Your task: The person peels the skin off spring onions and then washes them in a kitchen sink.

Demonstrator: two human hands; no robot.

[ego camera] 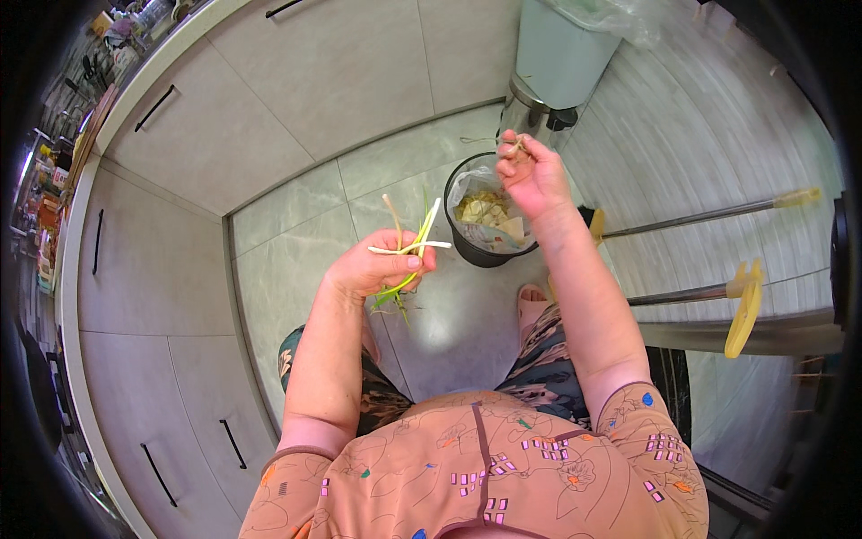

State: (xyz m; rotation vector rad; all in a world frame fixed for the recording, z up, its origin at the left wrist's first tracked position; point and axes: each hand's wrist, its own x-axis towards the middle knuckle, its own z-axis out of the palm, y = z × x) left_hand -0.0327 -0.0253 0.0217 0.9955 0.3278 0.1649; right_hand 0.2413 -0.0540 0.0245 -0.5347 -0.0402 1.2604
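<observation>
A small bunch of green onions is pinched in my left hand, white ends pointing up and away, green leaves hanging below the fingers. My right hand is raised over the right rim of a round black bin. Its fingertips are closed on a thin, dry-looking plant scrap, and a fine strand sticks out to the left. A clear plastic bag lines the bin, with pale yellowish food scraps inside.
Beyond the bin stand a metal pedal bin and a pale blue-grey bin. Two long handles, one with a yellow grip, lean on the right. Grey cabinets line the left and far sides; a cluttered counter edge runs along the left.
</observation>
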